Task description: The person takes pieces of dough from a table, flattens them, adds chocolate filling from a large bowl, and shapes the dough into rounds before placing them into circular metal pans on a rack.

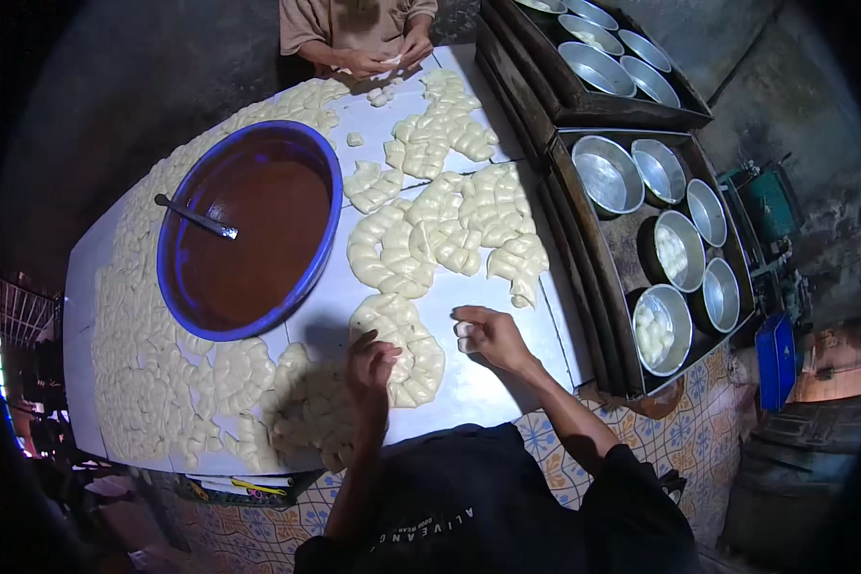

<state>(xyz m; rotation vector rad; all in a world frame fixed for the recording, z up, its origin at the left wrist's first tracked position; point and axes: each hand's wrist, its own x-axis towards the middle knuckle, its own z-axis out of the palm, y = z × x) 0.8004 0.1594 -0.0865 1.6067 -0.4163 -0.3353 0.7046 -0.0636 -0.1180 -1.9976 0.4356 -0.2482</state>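
My left hand hovers over or touches a ring of pale dough pieces on the white table, its fingers bent and apart, with nothing visible in them. Just right of that ring, my right hand grips a small whitish piece of dough between thumb and fingers, low over the table. Flattened clusters of segmented dough cover much of the tabletop, above and left of my hands.
A blue basin of brown liquid holds a long metal utensil. Wooden trays of round metal pans, some holding dough, stand along the right edge. Across the table, a co-worker's hands handle dough. Patterned tiles show below.
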